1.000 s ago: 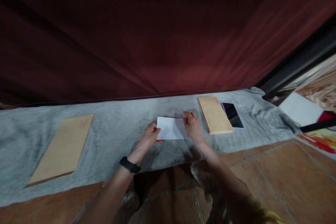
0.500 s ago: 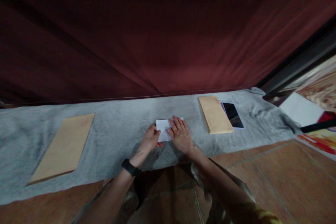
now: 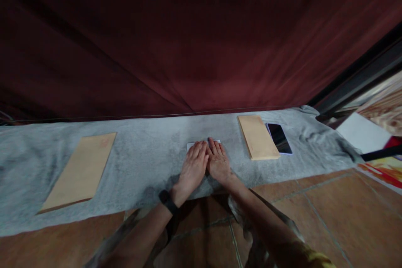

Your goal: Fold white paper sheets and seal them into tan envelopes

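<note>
A small folded white paper (image 3: pixel 190 145) lies on the grey cloth (image 3: pixel 147 155), almost wholly covered by my hands. My left hand (image 3: pixel 192 169) lies flat on it with fingers stretched out; a black band sits on that wrist. My right hand (image 3: pixel 217 161) presses flat beside it, fingers together and extended, touching the left hand. Only the paper's far edge and corners show past my fingertips.
A brown envelope (image 3: pixel 81 171) lies on the cloth at the left. Another brown envelope (image 3: pixel 258 137) lies at the right, with a dark phone (image 3: pixel 279 138) beside it. A dark red curtain (image 3: pixel 188 37) hangs behind. White paper (image 3: pixel 362 132) sits at the far right. Tiled floor (image 3: pixel 314 209) lies in front.
The paper went from a wider sheet to a smaller folded one. My right hand moved left onto it, then my left hand came flat on top beside the right.
</note>
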A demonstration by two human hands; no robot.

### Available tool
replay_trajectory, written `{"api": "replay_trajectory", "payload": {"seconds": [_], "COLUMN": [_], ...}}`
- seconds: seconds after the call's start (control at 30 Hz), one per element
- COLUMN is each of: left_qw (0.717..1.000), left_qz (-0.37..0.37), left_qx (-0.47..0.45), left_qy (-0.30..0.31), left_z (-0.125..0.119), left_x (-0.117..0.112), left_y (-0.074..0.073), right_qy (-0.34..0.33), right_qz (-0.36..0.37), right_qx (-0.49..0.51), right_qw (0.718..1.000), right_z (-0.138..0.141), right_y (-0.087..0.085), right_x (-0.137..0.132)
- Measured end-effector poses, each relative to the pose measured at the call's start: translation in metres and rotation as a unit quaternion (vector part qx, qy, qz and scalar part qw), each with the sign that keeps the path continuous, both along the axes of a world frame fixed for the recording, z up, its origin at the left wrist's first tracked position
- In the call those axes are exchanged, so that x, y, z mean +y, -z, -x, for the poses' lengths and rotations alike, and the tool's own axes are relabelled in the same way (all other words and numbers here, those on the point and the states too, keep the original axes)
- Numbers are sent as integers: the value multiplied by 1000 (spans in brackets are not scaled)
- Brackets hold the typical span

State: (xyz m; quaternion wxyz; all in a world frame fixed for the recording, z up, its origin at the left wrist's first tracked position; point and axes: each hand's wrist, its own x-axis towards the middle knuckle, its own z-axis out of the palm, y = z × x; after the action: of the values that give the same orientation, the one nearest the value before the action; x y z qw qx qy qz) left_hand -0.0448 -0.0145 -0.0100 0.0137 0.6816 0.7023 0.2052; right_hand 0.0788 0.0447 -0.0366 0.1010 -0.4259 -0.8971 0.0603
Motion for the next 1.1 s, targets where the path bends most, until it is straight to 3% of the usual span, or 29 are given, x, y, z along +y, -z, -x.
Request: {"api": "replay_trajectory", "payload": {"seconds": [0.2,0.43,0.7,0.87,1.1], "left_qw": [998,989,978,979,994], "left_qz": [53,57,74,84,73], "left_qx": [21,91,122,112,69], "left_qy": [28,105,151,147,42], "left_z": [-5,19,39,36,5], "left_x": [1,-5,-5,-8,7], "left_y": [19,23,23,16,7], "right_qy": [-7,48,46,46,70], "right_qz": [13,1,-28,-32,-29], "right_qx": [-15,7,7,5,16], "right_qw": [1000,999,999,998,997], "right_z": [-7,-17,-24,-24,-16], "right_y": [0,-2,3,3,4], "right_x": [4,17,21,18,15]}}
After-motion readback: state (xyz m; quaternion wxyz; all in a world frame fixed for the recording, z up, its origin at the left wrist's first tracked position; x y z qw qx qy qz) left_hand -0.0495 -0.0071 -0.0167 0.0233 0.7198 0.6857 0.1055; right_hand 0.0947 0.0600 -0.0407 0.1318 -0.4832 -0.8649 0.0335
